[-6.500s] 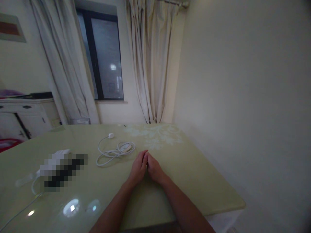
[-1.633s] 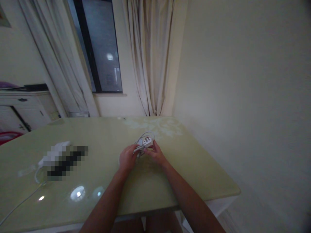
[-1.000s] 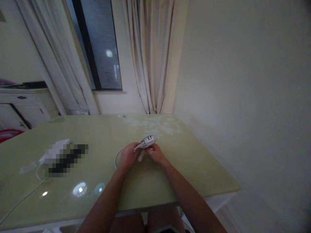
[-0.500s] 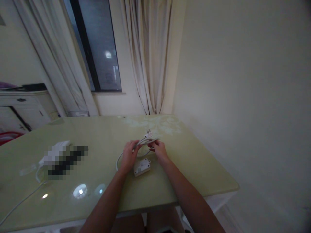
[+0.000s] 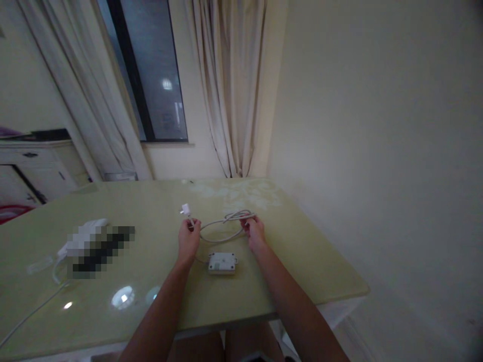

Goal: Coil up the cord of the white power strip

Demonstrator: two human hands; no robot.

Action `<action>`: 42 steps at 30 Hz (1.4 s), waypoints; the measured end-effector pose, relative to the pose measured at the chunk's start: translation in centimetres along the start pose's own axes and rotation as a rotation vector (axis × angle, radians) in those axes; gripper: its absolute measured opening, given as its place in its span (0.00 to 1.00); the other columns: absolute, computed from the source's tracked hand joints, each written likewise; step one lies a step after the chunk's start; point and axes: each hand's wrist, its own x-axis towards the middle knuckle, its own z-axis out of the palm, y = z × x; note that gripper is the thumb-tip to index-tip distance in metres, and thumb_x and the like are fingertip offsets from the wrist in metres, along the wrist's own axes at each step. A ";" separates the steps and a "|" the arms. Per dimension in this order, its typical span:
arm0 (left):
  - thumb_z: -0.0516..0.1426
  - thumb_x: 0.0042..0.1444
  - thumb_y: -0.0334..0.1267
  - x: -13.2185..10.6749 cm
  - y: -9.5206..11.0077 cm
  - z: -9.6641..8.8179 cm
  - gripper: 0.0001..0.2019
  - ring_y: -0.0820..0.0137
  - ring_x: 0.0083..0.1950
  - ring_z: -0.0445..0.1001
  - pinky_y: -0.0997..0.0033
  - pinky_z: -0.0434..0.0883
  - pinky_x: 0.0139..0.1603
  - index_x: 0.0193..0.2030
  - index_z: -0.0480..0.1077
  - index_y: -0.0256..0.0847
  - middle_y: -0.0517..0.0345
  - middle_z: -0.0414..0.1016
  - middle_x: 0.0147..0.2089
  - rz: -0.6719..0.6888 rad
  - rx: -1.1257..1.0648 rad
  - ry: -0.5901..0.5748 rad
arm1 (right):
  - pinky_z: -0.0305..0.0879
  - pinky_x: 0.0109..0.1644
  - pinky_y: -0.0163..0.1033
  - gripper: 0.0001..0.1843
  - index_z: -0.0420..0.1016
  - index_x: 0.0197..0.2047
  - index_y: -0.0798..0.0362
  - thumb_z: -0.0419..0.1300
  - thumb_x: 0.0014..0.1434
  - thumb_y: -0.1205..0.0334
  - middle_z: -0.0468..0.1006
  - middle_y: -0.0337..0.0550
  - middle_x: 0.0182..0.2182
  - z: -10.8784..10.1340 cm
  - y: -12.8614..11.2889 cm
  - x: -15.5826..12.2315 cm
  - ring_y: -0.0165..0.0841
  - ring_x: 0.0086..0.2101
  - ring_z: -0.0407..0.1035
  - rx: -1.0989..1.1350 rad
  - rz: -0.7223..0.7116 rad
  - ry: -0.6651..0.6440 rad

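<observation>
White cord (image 5: 221, 241) pinched by L hand (image 5: 189, 241) nr plug (image 5: 186, 209) & by R hand (image 5: 255, 233) at bundled loops (image 5: 234, 216), both hands nearly closed; box (image 5: 222, 263) on desk (image 5: 298, 266) btwn 'em, closer in.

Left grip (image 5: 188, 240) and right grip (image 5: 255, 233) are pinched, forearms (image 5: 163, 307) outstretched.

cord (image 5: 219, 242) partly hidden, dark object (image 5: 103, 252) pixelated
</observation>
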 end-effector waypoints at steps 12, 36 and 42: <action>0.57 0.57 0.39 0.0 -1.1 0.3 0.12 0.61 0.35 0.78 0.62 0.69 0.40 0.46 0.62 0.41 0.56 0.76 0.32 -0.055 0.189 -0.121 | 0.66 0.36 0.34 0.14 0.77 0.37 0.53 0.63 0.48 0.55 0.79 0.41 0.32 -0.8 -0.1 -0.3 0.34 0.34 0.71 -0.300 -0.214 0.001; 0.66 0.44 0.46 0.1 0.2 0.2 0.22 0.73 0.33 0.73 0.76 0.68 0.33 0.45 0.70 0.42 0.52 0.82 0.40 -0.276 -0.606 0.027 | 0.61 0.28 0.31 0.20 0.75 0.32 0.52 0.68 0.43 0.45 0.77 0.37 0.26 -0.1 -0.2 -0.2 0.27 0.24 0.66 -0.173 -0.036 -0.100; 0.62 0.51 0.39 0.4 0.3 -0.1 0.14 0.76 0.30 0.72 0.78 0.69 0.30 0.45 0.70 0.43 0.58 0.79 0.37 -0.342 -0.680 0.103 | 0.63 0.29 0.36 0.17 0.77 0.30 0.53 0.65 0.52 0.46 0.74 0.38 0.21 -0.3 -0.1 -0.7 0.31 0.22 0.68 -0.466 -0.172 -0.197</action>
